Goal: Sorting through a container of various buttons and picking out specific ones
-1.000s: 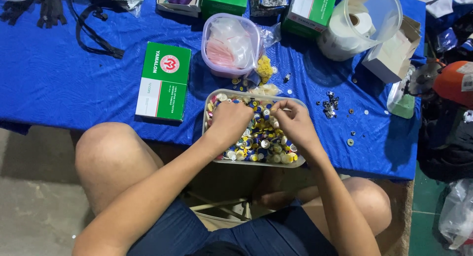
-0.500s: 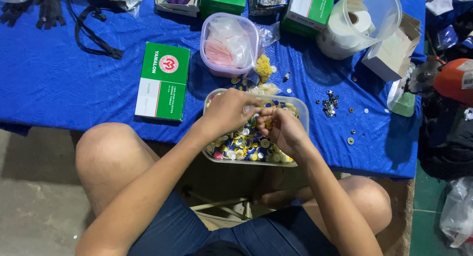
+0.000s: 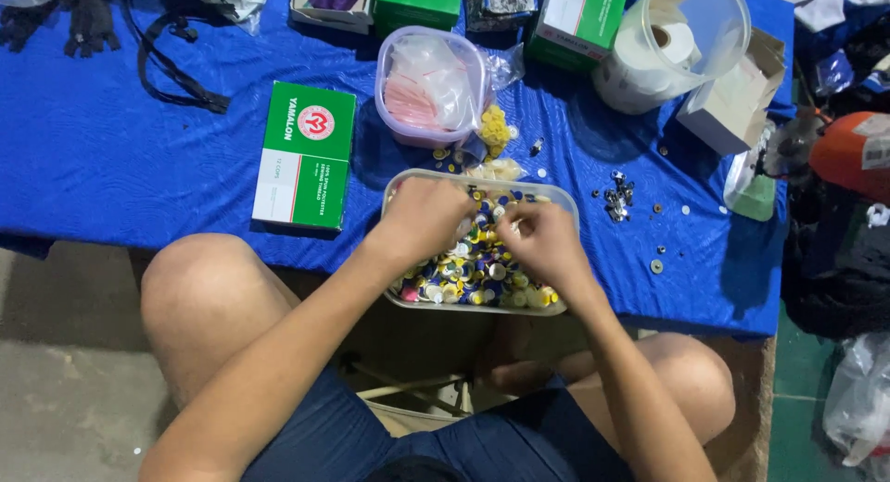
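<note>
Both hands in tray (image 3: 556,196) of buttons (image 3: 477,273): left hand (image 3: 428,221) curled, right hand (image 3: 542,243) pinching button. Green-white box (image 3: 306,156) left of tray.

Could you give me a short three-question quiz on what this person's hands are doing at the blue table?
1. True or false: both hands are over the clear tray.
2. What fills the tray? A) small coloured buttons B) coins C) nails
3. Which side of the tray is the green-and-white box on in the picture?

Key:
1. True: left hand and right hand both are.
2. A.
3. The left.
</note>
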